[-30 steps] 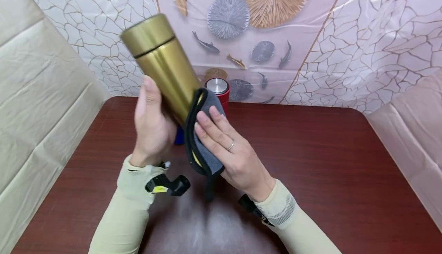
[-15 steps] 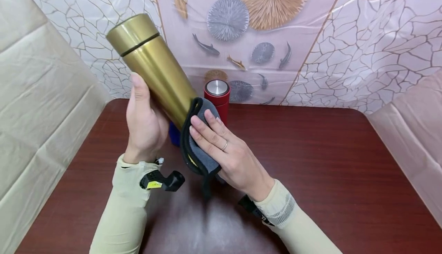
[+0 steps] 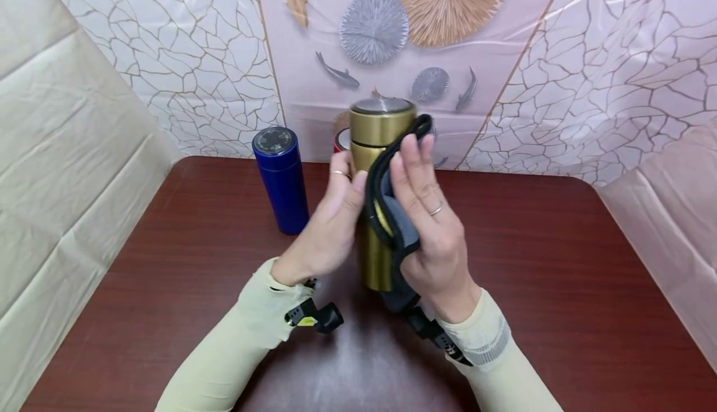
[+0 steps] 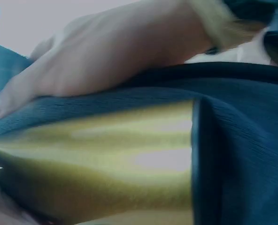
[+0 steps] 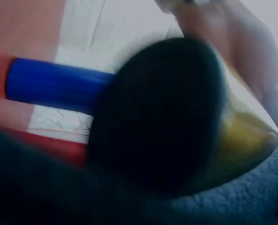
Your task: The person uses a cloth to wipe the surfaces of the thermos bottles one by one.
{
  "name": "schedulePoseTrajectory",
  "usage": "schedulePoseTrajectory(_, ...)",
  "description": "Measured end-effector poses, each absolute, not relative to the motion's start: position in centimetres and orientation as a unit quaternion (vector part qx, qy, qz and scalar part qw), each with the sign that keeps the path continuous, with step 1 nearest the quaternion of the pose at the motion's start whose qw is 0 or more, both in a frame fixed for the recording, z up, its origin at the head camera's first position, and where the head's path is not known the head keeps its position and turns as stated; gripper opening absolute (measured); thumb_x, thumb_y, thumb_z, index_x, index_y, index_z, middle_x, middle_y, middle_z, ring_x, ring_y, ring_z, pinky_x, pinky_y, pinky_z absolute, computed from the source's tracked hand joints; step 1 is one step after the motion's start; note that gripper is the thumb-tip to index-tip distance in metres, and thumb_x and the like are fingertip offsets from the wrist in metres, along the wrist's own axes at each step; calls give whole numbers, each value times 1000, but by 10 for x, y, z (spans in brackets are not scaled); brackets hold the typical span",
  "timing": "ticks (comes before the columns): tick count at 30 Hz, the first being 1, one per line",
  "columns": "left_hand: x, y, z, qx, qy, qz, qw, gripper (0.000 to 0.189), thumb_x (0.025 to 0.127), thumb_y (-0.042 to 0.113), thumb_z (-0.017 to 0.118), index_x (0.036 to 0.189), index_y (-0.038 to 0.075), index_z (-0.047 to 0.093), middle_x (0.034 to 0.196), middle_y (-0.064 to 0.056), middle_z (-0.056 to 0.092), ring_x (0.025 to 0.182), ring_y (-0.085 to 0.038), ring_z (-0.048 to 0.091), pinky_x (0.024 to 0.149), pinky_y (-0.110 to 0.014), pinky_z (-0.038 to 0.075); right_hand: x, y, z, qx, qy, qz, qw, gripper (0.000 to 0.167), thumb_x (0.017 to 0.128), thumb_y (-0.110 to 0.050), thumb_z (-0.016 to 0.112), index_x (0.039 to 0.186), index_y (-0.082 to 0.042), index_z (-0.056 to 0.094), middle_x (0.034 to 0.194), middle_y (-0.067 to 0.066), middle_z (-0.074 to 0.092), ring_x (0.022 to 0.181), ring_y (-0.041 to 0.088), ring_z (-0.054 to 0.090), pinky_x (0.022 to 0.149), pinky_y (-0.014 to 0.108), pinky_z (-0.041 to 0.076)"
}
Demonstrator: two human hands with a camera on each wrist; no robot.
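A gold vacuum flask [image 3: 372, 129] stands nearly upright in the air in the head view, its silver-topped lid uppermost. My left hand [image 3: 327, 231] holds its upper left side, thumb in front and fingers behind. Along its right side lies a grey cloth [image 3: 400, 216] with black edging and a yellow inner face. My right hand [image 3: 437, 231] holds this cloth around the flask, fingers pointing up; its thumb is hidden. In the left wrist view, the right hand [image 4: 111, 51] curves over the cloth [image 4: 251, 126], with the flask's shiny body [image 4: 115, 164] beneath.
On the brown table [image 3: 560, 262], a blue flask [image 3: 282, 182] stands behind and left of the hands. A red flask [image 3: 341, 140] is mostly hidden behind the gold one. A patterned wall covering [image 3: 465, 20] rises behind the table.
The gold flask has swung from a leftward tilt to nearly upright and moved right. Both hands moved right, and the cloth now sits higher on the flask. The blue flask has come into fuller view.
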State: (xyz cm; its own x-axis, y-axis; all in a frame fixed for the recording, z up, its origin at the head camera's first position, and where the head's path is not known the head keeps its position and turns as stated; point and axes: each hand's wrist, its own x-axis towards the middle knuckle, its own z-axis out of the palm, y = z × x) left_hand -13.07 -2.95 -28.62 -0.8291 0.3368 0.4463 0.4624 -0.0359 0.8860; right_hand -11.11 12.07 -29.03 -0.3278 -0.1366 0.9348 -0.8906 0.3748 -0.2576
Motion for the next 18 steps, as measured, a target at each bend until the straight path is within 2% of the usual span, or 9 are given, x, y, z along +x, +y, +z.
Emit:
schedulePoseTrajectory(5,-126,-18,-292,-313,-710,-631,14,43,112,33,30,144,6,21,141,-11,35,134,-16,35,114,-36,33,-110,130,-284,331,-693,454,452,43,103,-16,60,142,2,56,158,7,46,153,37,33,123,52,32)
schedulePoseTrajectory(7,-126,-18,-291,-316,-706,-634,20,43,112,33,30,144,6,21,141,-11,35,134,-15,34,114,-35,33,-110,130,-284,330,-689,459,454,43,102,-15,61,142,2,56,158,6,46,154,36,32,123,51,31)
schedulePoseTrajectory(13,-126,-27,-285,-309,-670,-673,60,64,106,53,33,144,2,23,141,-13,39,132,-15,40,115,-31,32,-109,117,-290,367,-680,434,463,41,105,-15,56,142,4,55,159,7,44,154,32,32,123,53,31)
schedulePoseTrajectory(17,-127,-37,-277,-280,-641,-710,84,79,100,65,37,143,0,27,138,-17,45,128,-19,47,113,-32,36,-108,110,-295,410,-683,393,459,41,105,-13,55,140,8,55,159,9,42,153,35,33,122,51,34)
schedulePoseTrajectory(18,-126,-41,-275,-263,-639,-717,93,84,99,66,38,147,-1,25,143,-17,44,132,-18,45,114,-31,34,-108,109,-297,421,-682,386,457,41,105,-12,57,139,9,55,159,10,41,153,36,33,122,50,34)
